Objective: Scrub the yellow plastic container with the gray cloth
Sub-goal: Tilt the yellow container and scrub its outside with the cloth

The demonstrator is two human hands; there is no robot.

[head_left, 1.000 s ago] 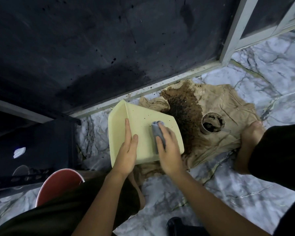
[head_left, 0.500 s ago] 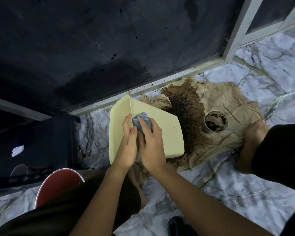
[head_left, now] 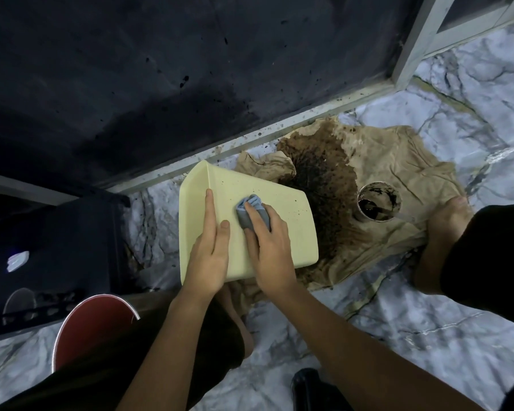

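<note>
1. Leftmost, a red bucket (head_left: 95,324) stands on the marble floor (head_left: 428,336) below a dark cabinet (head_left: 57,247), leaving only a narrow strip of floor beside the yellow plastic container (head_left: 279,221).
2. Next, the container lies on its side near a pale door frame (head_left: 250,140) that closes off the far edge.
3. Its upturned face is pale yellow, smooth, with small dark specks toward the right.
4. The left hand (head_left: 209,259) lies flat on that face, fingers straight: an open grip, steadying it.
5. Just beside it, the right hand (head_left: 269,247) presses the gray cloth (head_left: 250,213), bunched under curled fingers, onto the container.
6. Rightward, a stained brown rag (head_left: 398,173) spreads across the floor, touching the container's right edge.
7. On it stands a dirty round cup (head_left: 379,201), near a bare foot (head_left: 445,221).
</note>
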